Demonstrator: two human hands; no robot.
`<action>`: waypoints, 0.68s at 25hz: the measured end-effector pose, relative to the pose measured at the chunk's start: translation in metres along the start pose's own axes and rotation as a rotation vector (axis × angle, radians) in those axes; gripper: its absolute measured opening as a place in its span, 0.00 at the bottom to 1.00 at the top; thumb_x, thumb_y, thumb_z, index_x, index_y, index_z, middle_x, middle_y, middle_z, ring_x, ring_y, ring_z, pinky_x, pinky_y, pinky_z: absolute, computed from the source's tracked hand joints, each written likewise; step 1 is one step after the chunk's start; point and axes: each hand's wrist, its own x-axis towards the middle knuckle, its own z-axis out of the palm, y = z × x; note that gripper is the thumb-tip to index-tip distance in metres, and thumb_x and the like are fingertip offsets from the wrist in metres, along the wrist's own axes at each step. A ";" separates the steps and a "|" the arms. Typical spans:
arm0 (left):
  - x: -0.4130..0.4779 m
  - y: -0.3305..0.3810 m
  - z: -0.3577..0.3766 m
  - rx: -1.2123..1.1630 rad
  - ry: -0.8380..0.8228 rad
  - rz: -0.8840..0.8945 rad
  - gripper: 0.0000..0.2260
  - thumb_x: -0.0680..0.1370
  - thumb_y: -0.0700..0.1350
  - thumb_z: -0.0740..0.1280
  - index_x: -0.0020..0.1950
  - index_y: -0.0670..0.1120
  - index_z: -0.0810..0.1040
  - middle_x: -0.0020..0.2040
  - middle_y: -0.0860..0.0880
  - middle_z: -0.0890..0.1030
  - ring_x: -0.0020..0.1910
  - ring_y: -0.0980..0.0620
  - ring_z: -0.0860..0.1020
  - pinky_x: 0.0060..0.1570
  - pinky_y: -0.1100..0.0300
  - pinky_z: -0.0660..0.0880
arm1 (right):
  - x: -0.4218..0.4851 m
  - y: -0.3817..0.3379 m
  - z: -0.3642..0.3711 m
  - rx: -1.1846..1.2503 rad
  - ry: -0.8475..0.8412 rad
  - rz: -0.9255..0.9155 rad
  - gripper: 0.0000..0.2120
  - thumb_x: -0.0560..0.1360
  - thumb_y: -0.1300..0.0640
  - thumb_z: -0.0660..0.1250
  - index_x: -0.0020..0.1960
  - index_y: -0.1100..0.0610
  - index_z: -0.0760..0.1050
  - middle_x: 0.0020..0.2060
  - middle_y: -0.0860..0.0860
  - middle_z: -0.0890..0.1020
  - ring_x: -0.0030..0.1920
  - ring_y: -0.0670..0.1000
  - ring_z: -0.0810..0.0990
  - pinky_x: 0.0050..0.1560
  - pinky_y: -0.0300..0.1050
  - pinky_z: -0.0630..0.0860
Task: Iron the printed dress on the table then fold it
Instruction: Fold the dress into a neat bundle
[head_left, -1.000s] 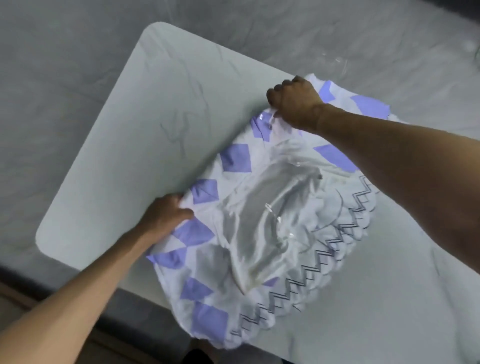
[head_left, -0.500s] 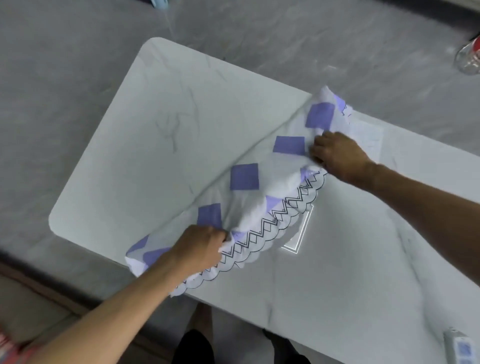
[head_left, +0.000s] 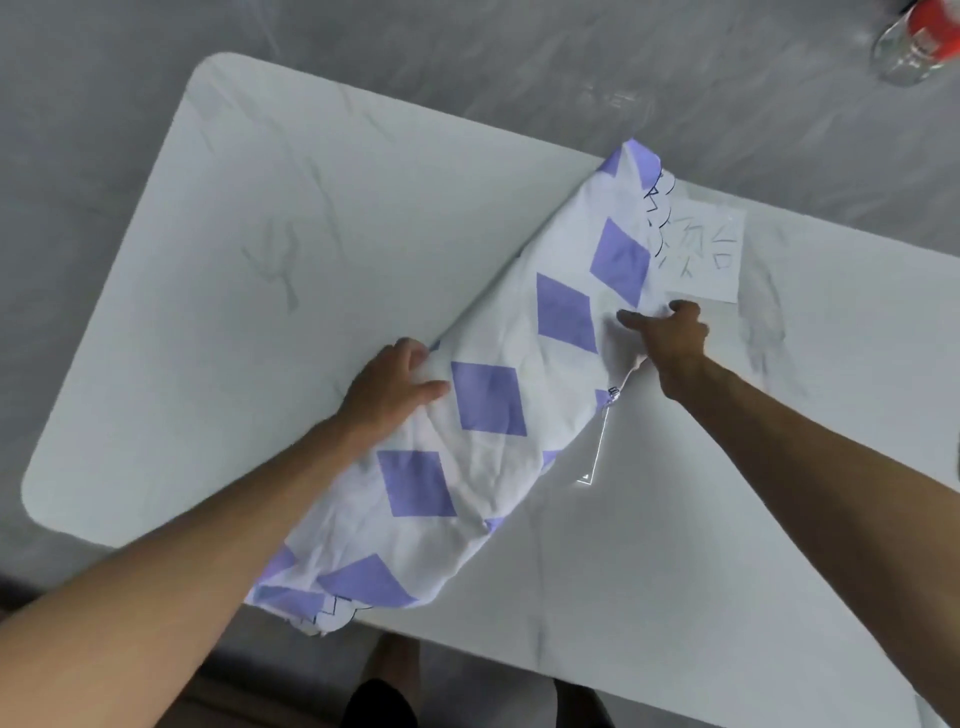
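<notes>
The printed dress (head_left: 488, 400) lies folded in a long band across the desk (head_left: 260, 234), slanting from near edge to far right. Your left hand (head_left: 384, 389) rests on it, grip loose; your right hand (head_left: 670, 338) pinches its right edge.

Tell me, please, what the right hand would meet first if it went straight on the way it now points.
The printed dress: the right hand holds its edge and points up-left, so it would slide over the purple-diamond fabric. Beyond that lies bare table, though depth is unclear.

Bare left hand (head_left: 387, 387), bare right hand (head_left: 670, 338), dark legwear (head_left: 382, 704).
</notes>
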 end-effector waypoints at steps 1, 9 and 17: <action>0.021 0.012 -0.009 -0.102 -0.053 -0.043 0.26 0.72 0.52 0.74 0.66 0.48 0.70 0.58 0.53 0.74 0.54 0.53 0.74 0.51 0.60 0.69 | -0.002 -0.001 0.004 0.095 -0.042 0.138 0.40 0.64 0.47 0.78 0.70 0.57 0.64 0.66 0.56 0.68 0.62 0.58 0.72 0.61 0.55 0.74; 0.138 0.088 0.018 -0.390 -0.433 -0.091 0.20 0.73 0.51 0.73 0.62 0.46 0.78 0.55 0.49 0.83 0.53 0.49 0.82 0.48 0.58 0.77 | 0.020 0.023 0.026 0.635 -0.230 0.395 0.16 0.66 0.56 0.78 0.51 0.59 0.78 0.45 0.52 0.83 0.36 0.50 0.81 0.29 0.38 0.76; 0.138 0.112 -0.010 -0.464 -0.513 -0.154 0.13 0.75 0.38 0.69 0.59 0.43 0.80 0.54 0.45 0.84 0.52 0.48 0.83 0.53 0.57 0.78 | -0.005 0.016 0.031 0.518 -0.440 0.221 0.28 0.59 0.52 0.80 0.55 0.59 0.79 0.48 0.55 0.84 0.46 0.54 0.83 0.40 0.43 0.81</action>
